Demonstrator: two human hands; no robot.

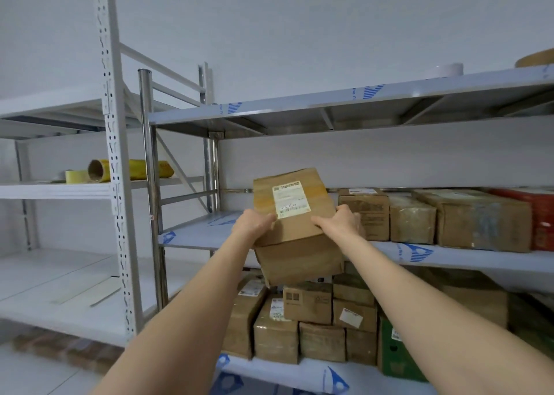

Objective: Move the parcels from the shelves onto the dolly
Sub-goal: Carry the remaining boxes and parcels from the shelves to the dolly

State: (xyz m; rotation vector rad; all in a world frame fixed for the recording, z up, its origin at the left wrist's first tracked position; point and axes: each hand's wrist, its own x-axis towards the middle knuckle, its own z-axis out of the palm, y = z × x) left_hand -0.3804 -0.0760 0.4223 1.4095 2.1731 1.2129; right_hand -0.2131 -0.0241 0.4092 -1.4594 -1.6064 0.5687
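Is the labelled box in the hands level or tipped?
Tipped. The box leans, labelled top toward the camera, its lower end past the middle shelf's edge. The left hand and right hand grip its sides.

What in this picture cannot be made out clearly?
Head view, the dolly: out of frame entirely.
The label on the held parcel: print too small and blurred.
The red box: cut off by the right edge.
The stacked parcels below: partly hidden by the held parcel.

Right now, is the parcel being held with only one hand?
No, the left hand and the right hand both grip the parcel, one on each side.
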